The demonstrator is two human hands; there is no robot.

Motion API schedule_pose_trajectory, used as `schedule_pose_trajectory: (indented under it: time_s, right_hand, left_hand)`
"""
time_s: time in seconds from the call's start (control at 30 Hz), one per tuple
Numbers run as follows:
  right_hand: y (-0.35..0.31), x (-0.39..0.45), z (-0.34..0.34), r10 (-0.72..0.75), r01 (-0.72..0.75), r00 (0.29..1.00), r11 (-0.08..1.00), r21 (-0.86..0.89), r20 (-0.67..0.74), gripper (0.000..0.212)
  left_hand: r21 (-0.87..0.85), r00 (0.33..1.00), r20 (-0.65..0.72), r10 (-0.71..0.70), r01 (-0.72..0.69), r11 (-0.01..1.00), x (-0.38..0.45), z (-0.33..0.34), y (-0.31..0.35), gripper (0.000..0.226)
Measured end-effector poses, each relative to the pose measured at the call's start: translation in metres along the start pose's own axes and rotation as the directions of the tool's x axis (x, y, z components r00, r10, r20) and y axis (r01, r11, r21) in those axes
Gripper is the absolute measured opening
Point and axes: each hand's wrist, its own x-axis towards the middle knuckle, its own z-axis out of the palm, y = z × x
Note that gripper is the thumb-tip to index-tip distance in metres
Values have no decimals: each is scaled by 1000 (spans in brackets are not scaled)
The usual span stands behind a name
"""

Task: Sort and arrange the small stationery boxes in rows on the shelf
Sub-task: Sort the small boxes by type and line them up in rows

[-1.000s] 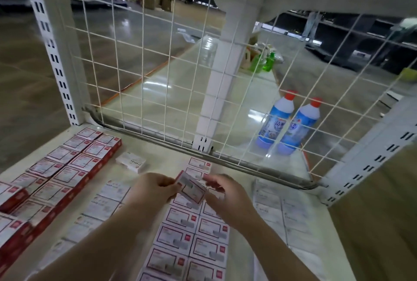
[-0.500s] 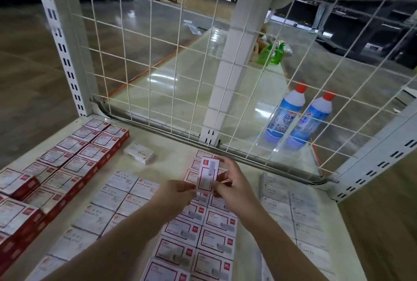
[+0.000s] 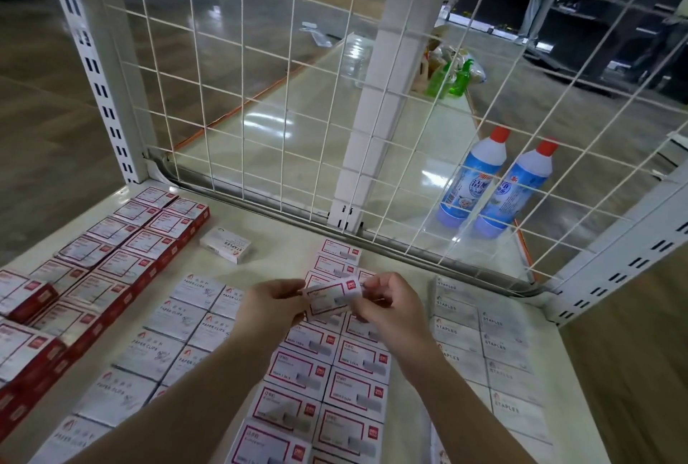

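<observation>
Item in hand: one red-bordered stationery box (image 3: 329,299), held label up above the middle rows, just over the shelf (image 3: 283,258).
Left hand (image 3: 273,305): your grip is closed on the box's left end, fingers curled round it.
Right hand (image 3: 387,305): pinching the right end — fingers curled.
Handling: likely light, stiff card; corners may crush, so hold by the short ends.
Middle rows (image 3: 327,370): matching boxes in two columns, the far end short on one side — a likely slot.
Neighbours: paper clip boxes (image 3: 163,337) left, staples boxes (image 3: 480,337) right.
Stray: one staples box (image 3: 225,244) lying apart, askew.
</observation>
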Motion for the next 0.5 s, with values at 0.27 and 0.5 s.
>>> schedule_pose_trajectory:
  time_s: [0.27, 0.5]
  right_hand:
    - [6, -7, -4, -20, 15, 992, 999, 37, 123, 41]
    - [13, -6, -9, -37, 32, 996, 998, 60, 82, 41]
  left_hand:
    - [66, 994, -30, 105, -102, 993, 9, 3, 2, 20]
    - [154, 987, -18, 162, -158, 975, 4, 11, -3, 25]
